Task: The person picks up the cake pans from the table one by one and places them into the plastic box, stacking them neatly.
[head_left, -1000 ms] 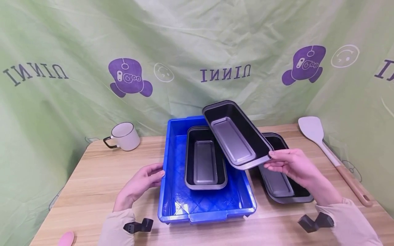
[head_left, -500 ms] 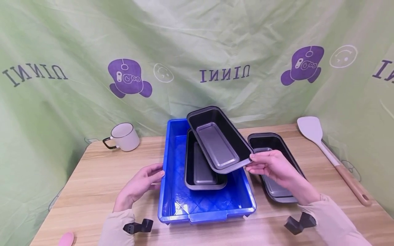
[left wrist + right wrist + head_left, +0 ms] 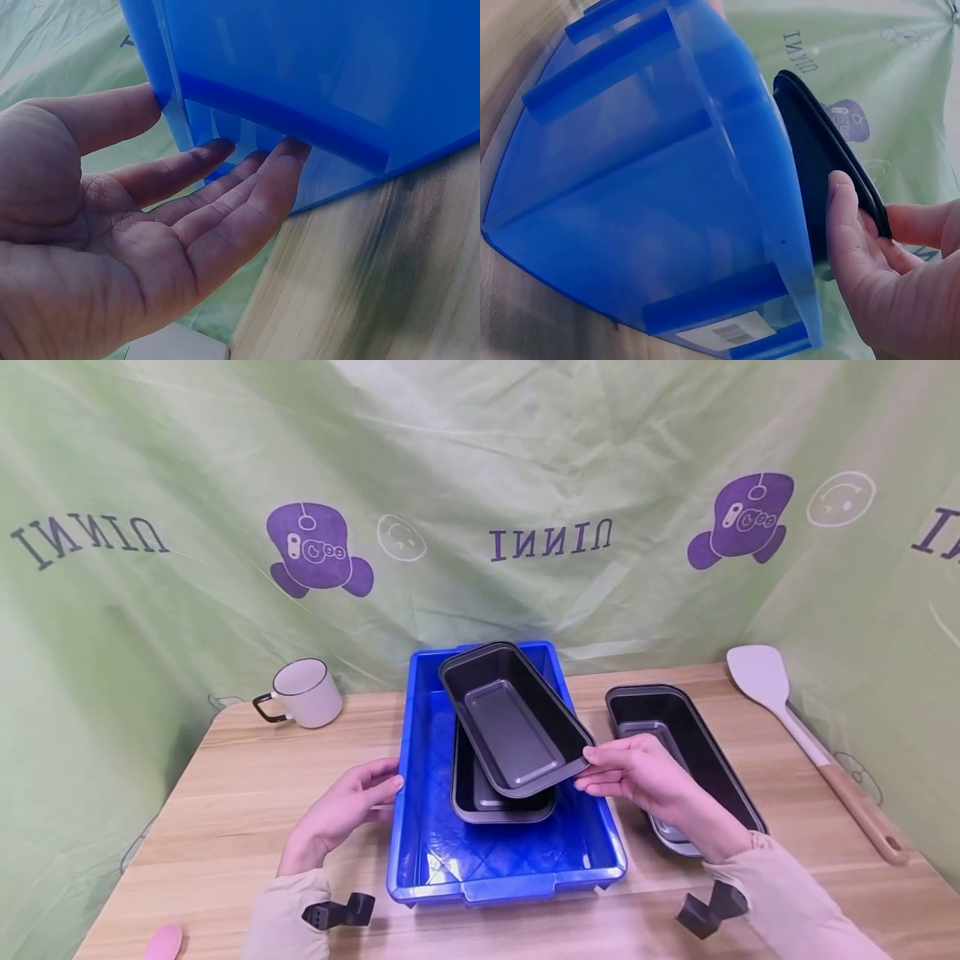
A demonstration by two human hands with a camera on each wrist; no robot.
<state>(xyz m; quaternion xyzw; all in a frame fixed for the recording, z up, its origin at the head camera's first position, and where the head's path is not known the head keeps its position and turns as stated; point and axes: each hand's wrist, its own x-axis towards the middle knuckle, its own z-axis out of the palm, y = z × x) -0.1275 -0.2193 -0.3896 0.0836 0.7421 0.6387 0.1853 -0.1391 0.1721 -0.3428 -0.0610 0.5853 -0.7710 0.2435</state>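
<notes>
My right hand (image 3: 637, 772) pinches the near right corner of a dark loaf pan (image 3: 513, 727), thumb on top of its rim and fingers below. This pan hangs tilted and slanted over a second loaf pan (image 3: 498, 816) inside a blue plastic bin (image 3: 431, 892), partly hiding it. On the bin's left, my left hand (image 3: 345, 806) rests against the outside, the thumb at the rim. In the left wrist view, its fingers (image 3: 214, 199) extend loosely to the wall below. The right wrist view has the held pan (image 3: 817, 157) rising above the bin's rim.
A third loaf pan (image 3: 690, 752) lies on the wooden table (image 3: 247, 802) right of the bin, partly behind my right forearm. Farther right is a spatula (image 3: 806, 735). A white mug (image 3: 306, 693) stands back left; a pink object (image 3: 163, 942) lies front left. Green cloth (image 3: 465, 460) hangs behind.
My right hand has carried the loaf pan left and down, from above the bin's right side to over the pan inside. The left hand has stayed at the bin's side.
</notes>
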